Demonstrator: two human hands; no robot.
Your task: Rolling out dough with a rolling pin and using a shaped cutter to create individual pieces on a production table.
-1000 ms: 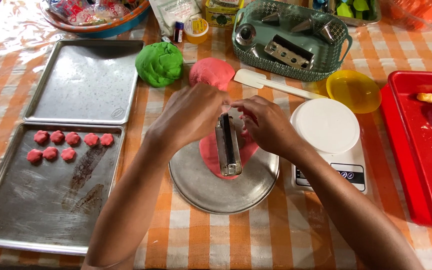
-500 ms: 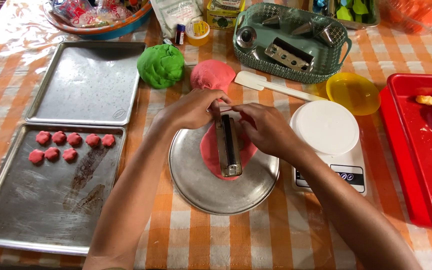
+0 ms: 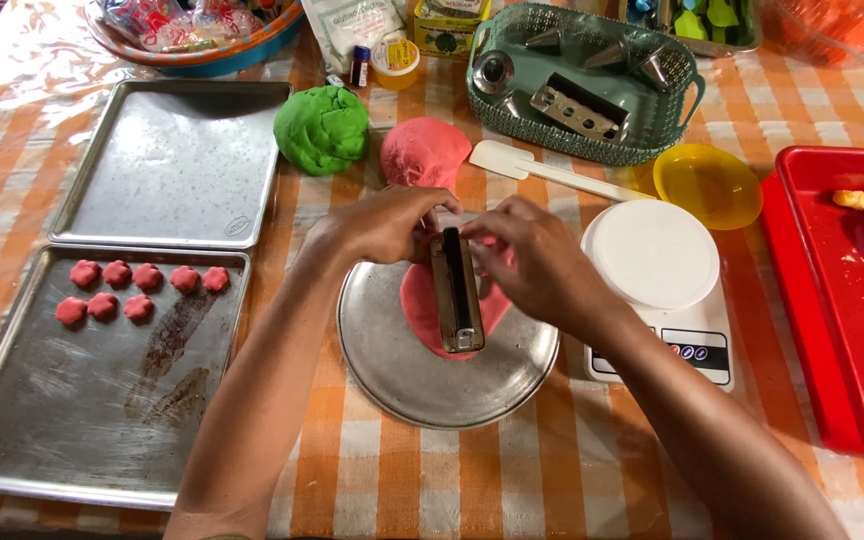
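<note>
Both hands closed on the far end of a long, narrow metal cutter pressed into flattened pink dough.

Left hand (image 3: 387, 225) curled over the far end of the long narrow metal cutter (image 3: 456, 290), fingers wrapped at its tip; right hand (image 3: 537, 262) pinching the same end from the other side, fingertips meeting the left ones. Cutter lying lengthwise on the flat pink dough sheet (image 3: 422, 310), itself spread on the round metal plate (image 3: 447, 385) on the orange checked tablecloth (image 3: 552, 470). Just right of the plate, a white round-topped kitchen scale (image 3: 652, 255). Beyond the hands, a ball of pink dough (image 3: 424, 152) beside a ball of green dough (image 3: 322, 128). Compared with half a second ago, hands drawn closer together at the cutter's far end, cutter in much the same place.
</note>
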